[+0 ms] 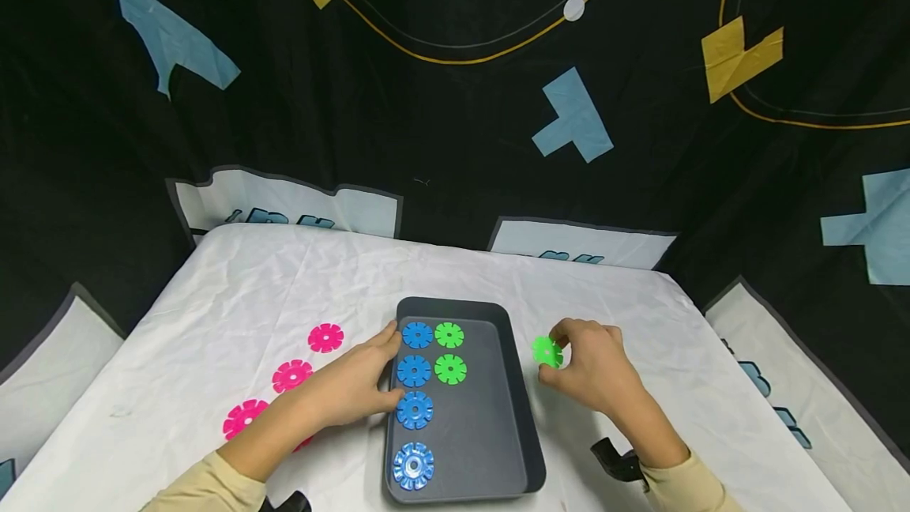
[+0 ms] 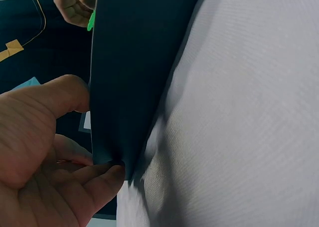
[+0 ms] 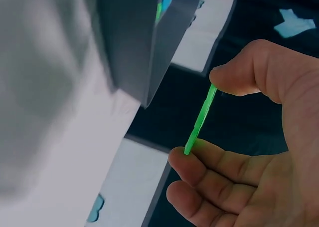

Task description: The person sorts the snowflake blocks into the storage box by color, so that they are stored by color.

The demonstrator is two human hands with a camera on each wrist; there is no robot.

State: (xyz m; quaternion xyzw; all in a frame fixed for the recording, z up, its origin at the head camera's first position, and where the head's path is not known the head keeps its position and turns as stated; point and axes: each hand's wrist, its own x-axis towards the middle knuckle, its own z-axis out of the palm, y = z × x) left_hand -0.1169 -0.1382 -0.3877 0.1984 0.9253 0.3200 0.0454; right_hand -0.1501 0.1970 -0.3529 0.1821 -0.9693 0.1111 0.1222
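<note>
A dark grey baking tray (image 1: 476, 417) lies on the white cloth. Its left rim is held by my left hand (image 1: 359, 378), with thumb and fingers at the edge; the left wrist view shows the fingertips against the tray's outer wall (image 2: 134, 62). To the right of the tray, my right hand (image 1: 593, 362) pinches a green notched disc (image 1: 546, 352) by its edges between thumb and fingers, above the cloth. That green disc (image 3: 202, 119) appears edge-on in the right wrist view. Several blue notched discs (image 1: 415, 370) line the tray's left side, with two green discs (image 1: 450, 369) beside the upper ones.
Several pink notched discs (image 1: 291, 375) lie on the white cloth (image 1: 213, 322) left of the tray, one partly hidden beneath my left forearm. A black curtain (image 1: 441, 141) with blue and yellow patches hangs behind the table.
</note>
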